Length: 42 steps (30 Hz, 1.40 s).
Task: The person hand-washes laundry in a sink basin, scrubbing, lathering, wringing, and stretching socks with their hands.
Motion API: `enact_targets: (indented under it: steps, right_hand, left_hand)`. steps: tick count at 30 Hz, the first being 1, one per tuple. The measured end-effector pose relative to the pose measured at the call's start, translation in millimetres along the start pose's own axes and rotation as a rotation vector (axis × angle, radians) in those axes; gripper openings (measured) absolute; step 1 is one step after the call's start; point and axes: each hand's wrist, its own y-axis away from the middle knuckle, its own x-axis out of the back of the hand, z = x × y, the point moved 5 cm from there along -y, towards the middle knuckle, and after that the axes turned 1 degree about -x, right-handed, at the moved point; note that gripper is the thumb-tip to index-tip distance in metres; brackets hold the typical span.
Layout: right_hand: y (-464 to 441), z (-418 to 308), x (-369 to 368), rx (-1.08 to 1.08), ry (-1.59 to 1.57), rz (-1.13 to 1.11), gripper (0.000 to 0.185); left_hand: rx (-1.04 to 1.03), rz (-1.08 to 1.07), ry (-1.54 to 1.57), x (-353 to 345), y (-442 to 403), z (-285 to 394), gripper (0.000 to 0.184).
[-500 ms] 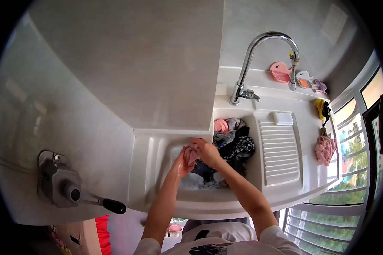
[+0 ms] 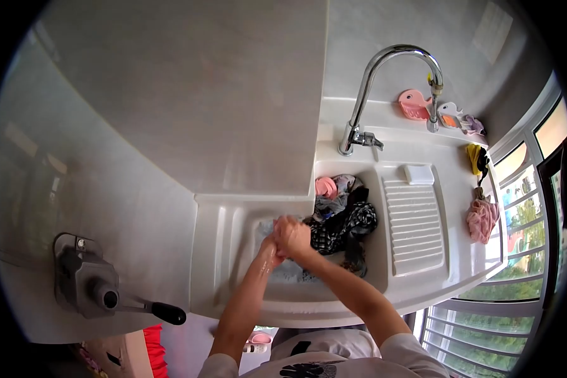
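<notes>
My left hand (image 2: 269,247) and my right hand (image 2: 293,238) are pressed together over the left part of the white sink (image 2: 246,214). Both are closed around a small pink cloth, now almost wholly hidden between the palms and fingers. Wet sheen shows on my left wrist. Beside and below my hands, a heap of dark wet clothes (image 2: 343,230), partly black-and-white patterned, lies in the basin. Grey cloth (image 2: 329,206) and a coral-pink piece (image 2: 325,187) sit at its far end. Suds (image 2: 286,272) float near my wrists.
A chrome faucet (image 2: 359,101) arches behind the basin. To the right is a ribbed washboard (image 2: 414,227) with a white soap bar (image 2: 419,174) above it. A pink cloth bundle (image 2: 482,220) lies by the window. A black-handled lever (image 2: 169,313) juts out at lower left.
My hands have closed together over the pink cloth, hiding it, and my right hand has moved slightly down. The dark clothes in the basin have shifted and spread a little.
</notes>
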Motion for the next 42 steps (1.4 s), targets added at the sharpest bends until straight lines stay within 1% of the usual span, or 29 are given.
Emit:
enact_targets:
  steps: [1,2,3,5,7,8,10,11,13,14,16,18,20,21,22,24,25,26,27,28,29,31,33,34,35,37,39,40,42]
  right_hand:
    - [19,-9,-6,0.056,-0.006,0.033,0.018]
    - [37,-17,-12,0.109,-0.016,0.063,0.019]
    - [46,-33,-5,0.2,-0.094,0.065,0.022]
    - [35,-1,-19,-0.131,-0.15,-0.096,0.027]
    - [21,45,-40,-0.515,-0.356,-0.179,0.035]
    - [31,73,-73,-0.626,-0.851,-0.42,0.038]
    - [41,51,-64,-0.779,-1.69,-0.631,0.04]
    - [41,48,-52,-0.778,-1.69,-0.631,0.04]
    - [42,24,-25,-0.903,-2.148,-0.87,0.044]
    - [38,23,-14,-0.903,-2.152,-0.87,0.044]
    - [33,26,1,-0.779,-2.012,-0.902,0.05]
    - [40,41,-16,-0.779,-1.849,-0.829,0.053]
    - [50,76,-66,-0.7,-1.294,-0.742,0.054]
    - [51,94,-91,-0.378,-0.925,-0.529,0.044]
    - [59,94,-104,-0.384,-0.925,-0.528,0.044]
    - [58,92,-105,-0.232,-0.396,-0.322,0.025]
    - [59,92,-105,-0.214,-0.388,-0.322,0.017]
    - [62,94,-105,-0.219,-0.387,-0.327,0.017]
    - [64,90,-101,-0.098,-0.24,-0.323,0.017]
    - [69,88,-101,0.024,-0.094,-0.317,0.017]
    - [71,90,-104,0.024,-0.095,-0.32,0.017]
    - [83,96,-120,0.277,0.197,-0.143,0.021]
    - [121,157,-216,0.251,0.245,-0.287,0.023]
    - [115,153,-217,0.239,0.269,-0.359,0.024]
    - [115,155,-215,0.057,0.11,-0.496,0.024]
    - [64,84,-107,-0.37,-0.165,-0.667,0.024]
    - [34,52,-63,-0.179,-0.32,-0.582,0.026]
    - [22,35,-38,0.006,-0.475,-0.496,0.028]
    - [0,15,19,-0.026,-0.636,-0.545,0.033]
  left_hand:
    - [-0.01,0.412,0.187,-21,13,0,0.023]
    - [-0.006,0.416,0.189,10,-4,-6,0.023]
    - [0.0,0.022,0.21,50,-36,-12,0.022]
    - [0.105,0.174,0.101,38,-13,-5,0.023]
    - [-0.021,0.129,0.067,18,-1,14,0.024]
    - [-0.098,0.108,0.115,-13,14,23,0.025]
    - [-0.145,0.041,0.11,-26,20,29,0.026]
    - [-0.195,0.036,0.051,-34,22,34,0.025]
    - [-0.293,0.049,-0.049,-38,25,43,0.019]
    - [-0.292,0.052,-0.053,-35,27,48,0.019]
    - [-0.345,0.124,-0.541,-26,37,68,0.015]
    - [-0.33,0.214,-0.567,5,27,67,0.014]
    - [-0.301,0.313,-0.794,43,9,60,0.013]
    - [-0.242,0.416,-0.847,50,6,52,0.013]
    - [-0.263,0.393,-0.84,76,-10,38,0.014]
    - [-0.181,0.488,-0.969,80,-12,24,0.017]
    - [-0.174,0.487,-0.97,83,-13,22,0.017]
    - [-0.084,0.461,-1.0,87,-16,17,0.021]
    - [0.007,0.437,-1.027,95,-18,10,0.025]
    - [0.012,0.44,-1.025,110,-22,2,0.025]
    - [-0.025,0.434,-1.082,122,-26,-4,0.028]
    - [-0.065,0.429,-1.134,130,-31,-8,0.031]
    - [0.064,0.534,-1.179,131,-28,-14,0.036]
    - [0.066,0.543,-1.167,125,-24,-14,0.036]
    - [0.067,0.529,-1.015,119,-19,-15,0.037]
    - [0.05,0.51,-0.86,102,-17,-5,0.038]
    - [0.278,0.343,-0.59,82,-14,-9,0.047]
    - [0.27,0.342,-0.584,59,-4,-1,0.047]
    - [0.265,0.213,-0.46,2,26,10,0.058]
